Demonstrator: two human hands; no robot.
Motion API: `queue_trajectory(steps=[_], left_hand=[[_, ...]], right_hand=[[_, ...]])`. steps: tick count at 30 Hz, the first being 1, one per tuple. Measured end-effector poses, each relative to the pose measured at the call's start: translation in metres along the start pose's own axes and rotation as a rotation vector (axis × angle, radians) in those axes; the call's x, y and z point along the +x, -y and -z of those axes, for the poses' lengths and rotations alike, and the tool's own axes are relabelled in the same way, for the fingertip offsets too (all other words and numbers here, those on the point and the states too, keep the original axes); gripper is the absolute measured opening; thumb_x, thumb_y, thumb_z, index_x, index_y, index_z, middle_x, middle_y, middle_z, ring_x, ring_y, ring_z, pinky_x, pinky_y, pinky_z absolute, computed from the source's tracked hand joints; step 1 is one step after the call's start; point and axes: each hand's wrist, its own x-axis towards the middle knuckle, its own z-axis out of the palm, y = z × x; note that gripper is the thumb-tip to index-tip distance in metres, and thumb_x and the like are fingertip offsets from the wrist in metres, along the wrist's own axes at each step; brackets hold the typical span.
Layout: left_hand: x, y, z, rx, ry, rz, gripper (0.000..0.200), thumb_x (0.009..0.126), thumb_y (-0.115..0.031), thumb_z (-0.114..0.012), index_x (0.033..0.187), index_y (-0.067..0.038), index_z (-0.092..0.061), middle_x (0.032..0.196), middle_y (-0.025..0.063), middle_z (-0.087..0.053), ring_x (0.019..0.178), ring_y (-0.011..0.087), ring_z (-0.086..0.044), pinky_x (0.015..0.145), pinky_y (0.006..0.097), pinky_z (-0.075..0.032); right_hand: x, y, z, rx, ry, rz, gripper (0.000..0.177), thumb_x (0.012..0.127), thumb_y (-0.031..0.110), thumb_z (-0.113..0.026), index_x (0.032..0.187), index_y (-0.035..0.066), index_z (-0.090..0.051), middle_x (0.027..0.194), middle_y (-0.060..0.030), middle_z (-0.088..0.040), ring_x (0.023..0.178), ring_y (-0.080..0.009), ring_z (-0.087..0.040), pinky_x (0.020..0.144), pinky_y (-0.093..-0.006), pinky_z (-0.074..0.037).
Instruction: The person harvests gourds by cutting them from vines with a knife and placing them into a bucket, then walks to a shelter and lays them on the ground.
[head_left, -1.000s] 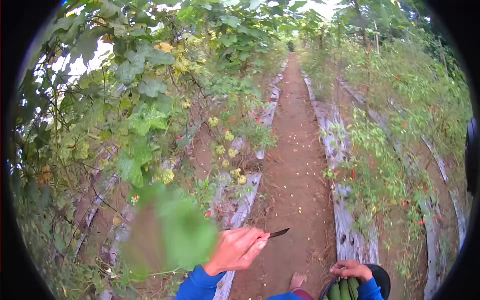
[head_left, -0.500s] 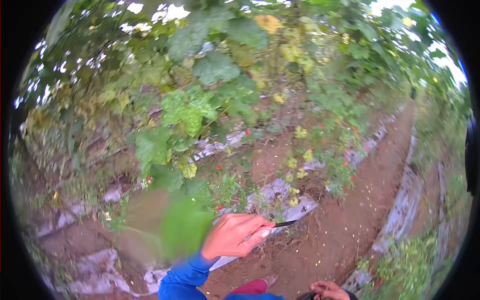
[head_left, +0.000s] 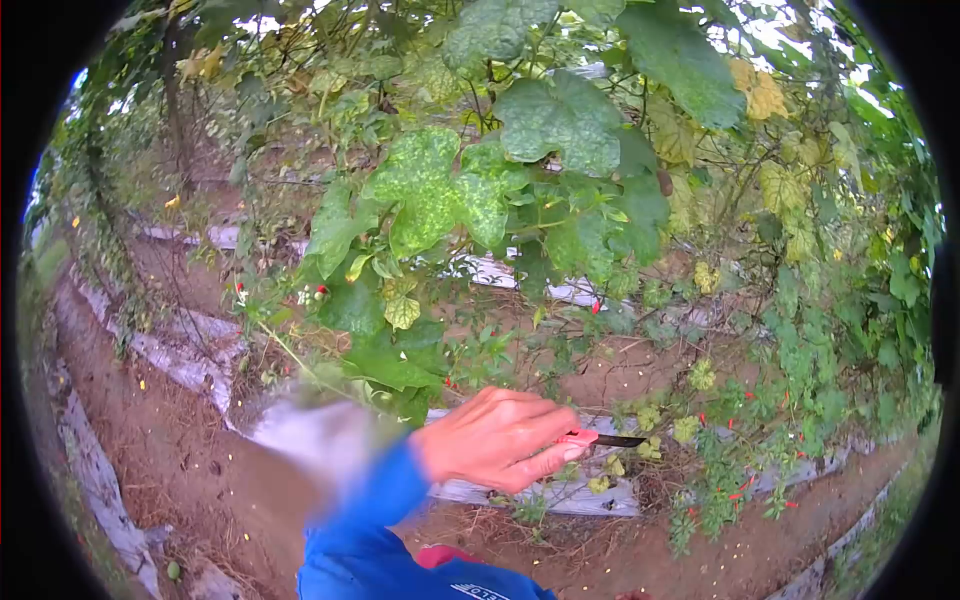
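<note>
Knife: narrow dark blade with a pink handle, held above the ground, its tip directed rightward in the view.
Left hand: immediately left of the knife; fingers pinching the handle, thumb along its lower side.
Right hand: outside the view; state of its fingers cannot be told.
Sleeve: bright blue long sleeve, below and left of the knife.
Blurred shape: whitish, unidentifiable form, left of the knife, beside the sleeve.
Sheeting: silvery-grey plastic strip, behind and below the knife.
Leaves: broad, lobed, pale-mottled green foliage, above and left of the knife.
Fruits: small, slender red pods, right of and below the knife.
Path: bare brown soil, below the knife.
</note>
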Motion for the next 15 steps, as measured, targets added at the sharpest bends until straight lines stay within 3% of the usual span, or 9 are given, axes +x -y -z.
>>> queue_trajectory(steps=[4,8,11,13,15], left_hand=[[-0.005,-0.019,-0.011,0.03,-0.046,0.124,0.023,0.093,-0.024,-0.059,0.097,-0.002,-0.06,0.07,0.0141,-0.057,0.062,0.0348,-0.058,0.055,0.0441,-0.046],[-0.027,-0.062,-0.024,0.07,-0.098,0.245,0.023,0.094,-0.024,-0.058,0.097,-0.002,-0.06,0.069,0.0145,-0.056,0.061,0.0353,-0.057,0.054,0.0452,-0.044],[-0.031,-0.1,-0.036,0.064,-0.1,0.339,0.023,0.095,-0.024,-0.057,0.097,-0.002,-0.06,0.068,0.015,-0.055,0.061,0.0359,-0.056,0.054,0.0458,-0.043],[-0.033,-0.129,-0.04,0.027,-0.111,0.403,0.023,0.096,-0.024,-0.056,0.097,-0.001,-0.059,0.068,0.0158,-0.054,0.062,0.037,-0.056,0.055,0.0461,-0.043],[-0.039,-0.145,-0.048,0.062,-0.124,0.412,0.023,0.096,-0.024,-0.056,0.097,-0.002,-0.059,0.068,0.0163,-0.054,0.062,0.0375,-0.056,0.056,0.0463,-0.044]], right_hand=[[0.023,0.031,0.038,-0.146,0.122,0.06,0.035,0.092,0.032,-0.065,0.119,0.009,-0.063,0.076,0.0039,-0.057,0.063,-0.0064,-0.045,0.056,-0.0207,-0.033],[0.025,0.057,0.057,-0.192,0.162,-0.036,0.035,0.092,0.032,-0.066,0.119,0.009,-0.063,0.078,0.0034,-0.057,0.066,-0.0067,-0.047,0.058,-0.0208,-0.035],[0.036,0.067,0.072,-0.123,0.32,-0.059,0.036,0.092,0.033,-0.067,0.119,0.009,-0.063,0.079,0.0034,-0.058,0.067,-0.0069,-0.048,0.058,-0.0215,-0.036],[0.033,0.073,0.071,-0.254,0.534,0.167,0.034,0.093,0.034,-0.066,0.117,0.011,-0.064,0.074,0.0037,-0.057,0.064,-0.0068,-0.048,0.056,-0.022,-0.034],[0.024,0.075,0.073,-0.272,0.578,0.231,0.032,0.094,0.033,-0.066,0.116,0.011,-0.064,0.073,0.0038,-0.056,0.062,-0.0062,-0.047,0.055,-0.0215,-0.034]])
